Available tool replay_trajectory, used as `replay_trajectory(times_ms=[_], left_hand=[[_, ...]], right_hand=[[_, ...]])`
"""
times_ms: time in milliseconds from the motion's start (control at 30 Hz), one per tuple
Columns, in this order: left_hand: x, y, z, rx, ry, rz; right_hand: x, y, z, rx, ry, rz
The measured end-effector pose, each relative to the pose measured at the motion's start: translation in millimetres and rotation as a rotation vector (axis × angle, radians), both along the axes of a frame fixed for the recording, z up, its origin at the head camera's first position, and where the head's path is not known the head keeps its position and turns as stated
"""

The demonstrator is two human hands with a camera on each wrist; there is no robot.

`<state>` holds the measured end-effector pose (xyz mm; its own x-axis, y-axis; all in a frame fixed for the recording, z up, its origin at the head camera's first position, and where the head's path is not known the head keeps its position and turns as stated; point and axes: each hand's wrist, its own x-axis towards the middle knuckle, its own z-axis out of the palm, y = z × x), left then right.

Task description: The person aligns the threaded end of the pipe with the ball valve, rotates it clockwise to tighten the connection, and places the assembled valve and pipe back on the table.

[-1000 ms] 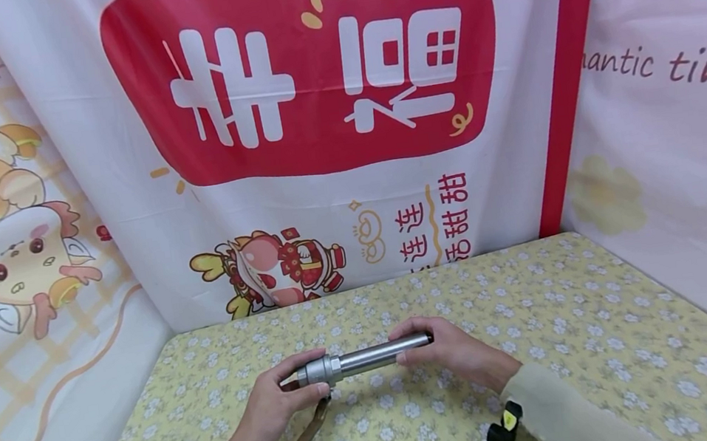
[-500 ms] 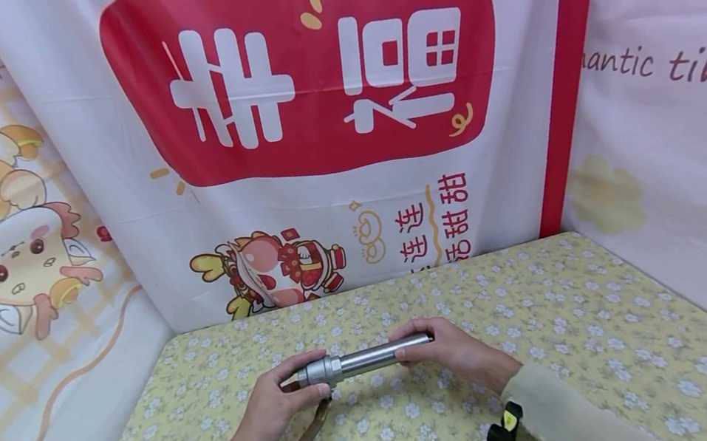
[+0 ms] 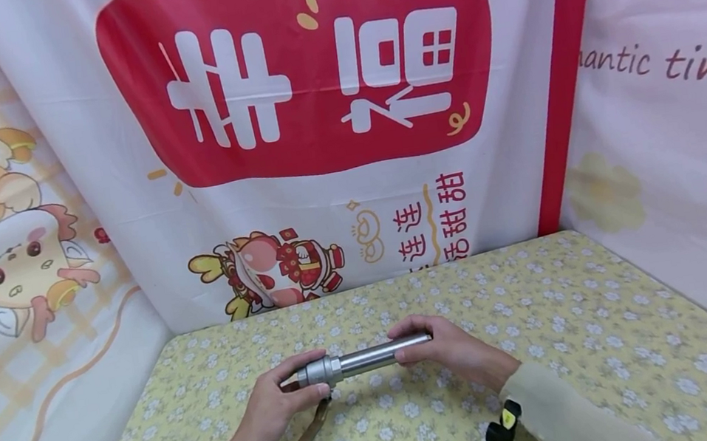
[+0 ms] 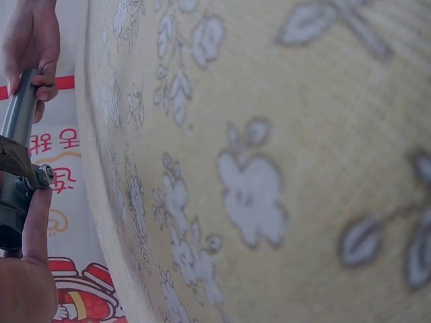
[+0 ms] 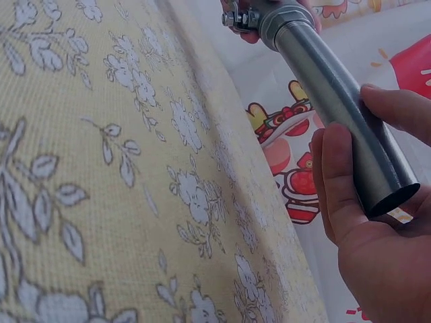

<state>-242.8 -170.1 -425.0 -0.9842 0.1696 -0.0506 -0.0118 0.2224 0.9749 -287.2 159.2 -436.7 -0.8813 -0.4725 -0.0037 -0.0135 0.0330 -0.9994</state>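
Note:
My left hand [image 3: 273, 404] grips a grey metal ball valve [image 3: 320, 372], thumb on the near side and fingers on the far side. A brownish lever handle [image 3: 310, 431] slants down toward me from the valve. Its nut [image 4: 46, 176] shows beside a fingertip in the left wrist view. A smooth steel pipe [image 3: 368, 357] joins the valve on the right. Around the pipe's free end, my right hand [image 3: 450, 354] holds with thumb and fingers. The right wrist view shows that end's open mouth [image 5: 392, 200]. Valve and pipe lie nearly level over the table.
A yellow floral cloth [image 3: 540, 315] covers the table. Behind its back edge hangs a white curtain [image 3: 324, 202] with a red printed panel. Printed cloths also stand at the left and right sides. A black strap with a yellow mark [image 3: 504, 426] hangs by the right sleeve.

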Motion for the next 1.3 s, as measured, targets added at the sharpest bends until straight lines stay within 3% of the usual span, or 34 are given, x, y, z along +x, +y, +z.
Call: replay_trajectory(times_ms=[233, 1300], left_hand=[[0.9, -1.0, 0.5, 0.001, -0.001, 0.000], [0.1, -1.5, 0.9, 0.006, 0.005, -0.007]], right_hand=[[0.4, 0.0, 0.0, 0.012, 0.027, 0.023], [-1.6, 0.7, 0.7, 0.003, -0.039, 0.018]])
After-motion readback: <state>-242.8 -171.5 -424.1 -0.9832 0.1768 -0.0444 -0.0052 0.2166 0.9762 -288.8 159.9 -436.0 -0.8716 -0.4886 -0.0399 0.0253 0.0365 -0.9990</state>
